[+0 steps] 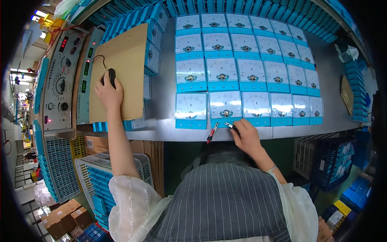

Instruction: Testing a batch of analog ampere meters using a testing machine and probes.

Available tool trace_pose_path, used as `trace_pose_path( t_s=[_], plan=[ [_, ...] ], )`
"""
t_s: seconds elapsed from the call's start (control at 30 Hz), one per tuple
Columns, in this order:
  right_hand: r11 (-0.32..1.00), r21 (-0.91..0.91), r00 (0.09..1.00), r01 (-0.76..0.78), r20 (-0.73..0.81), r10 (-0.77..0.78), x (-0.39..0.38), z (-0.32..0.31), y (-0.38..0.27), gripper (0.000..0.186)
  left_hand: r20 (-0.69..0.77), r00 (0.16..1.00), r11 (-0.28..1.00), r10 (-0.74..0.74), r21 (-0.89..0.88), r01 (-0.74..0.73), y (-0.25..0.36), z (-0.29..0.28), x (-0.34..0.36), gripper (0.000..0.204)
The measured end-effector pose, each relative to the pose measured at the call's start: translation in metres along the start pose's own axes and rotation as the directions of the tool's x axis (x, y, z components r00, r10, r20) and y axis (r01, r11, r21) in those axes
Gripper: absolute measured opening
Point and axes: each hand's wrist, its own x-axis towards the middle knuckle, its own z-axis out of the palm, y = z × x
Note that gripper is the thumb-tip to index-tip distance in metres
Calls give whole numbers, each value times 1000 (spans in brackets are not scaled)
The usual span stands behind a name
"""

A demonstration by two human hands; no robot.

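Observation:
My left hand [109, 95] rests on a black computer mouse [112, 76], fingers curled round it. Under the mouse lies a flat sheet of brown cardboard [131, 60]. At the front edge of the table, my right hand [247, 138] pinches a black-handled alligator clip [230, 126], its metal jaws at the blue lower edge of a panel meter [225, 105]. A red-handled alligator clip [212, 133] sits at the same edge, just left of it, with no hand on it. Whether either clip's jaws bite a terminal is too small to tell.
Several rows of white-faced, blue-based meters [250, 44] cover the grey metal table [164, 101]. More meters are stacked behind and under the cardboard. A test instrument [60, 80] with knobs and red digits stands at left. Crates [332, 161] of blue parts sit below, right and left.

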Motion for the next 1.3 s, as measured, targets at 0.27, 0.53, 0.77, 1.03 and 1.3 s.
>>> trace_pose_path(
  t_s=[0.27, 0.53, 0.77, 1.03, 1.3],
  plan=[
    [1000, 6, 1000, -7, -9, 7, 2, 0, -3, 14, -360, 931, 985, -57, -171, -6, 2, -3, 5, 43],
    [1000, -1, 1000, -5, -19, 5, 1, 0, -3, 13, 187, 976, 982, -110, 172, 78, -6, -28, 9, 44],
    [1000, -3, 1000, 6, 17, -6, 0, -2, -7, 13, 364, 903, 929, -226, 359, 88, 7, -57, 11, 44],
    [1000, 16, 1000, 15, -2, -15, -1, -6, -4, 13, 555, 776, 805, 300, -584, 106, 153, -134, -111, 31],
    [1000, 6, 1000, 21, 17, -21, -2, -6, -7, 12, 580, 808, 680, 103, -634, 369, 216, -103, -212, 23]
  ],
)
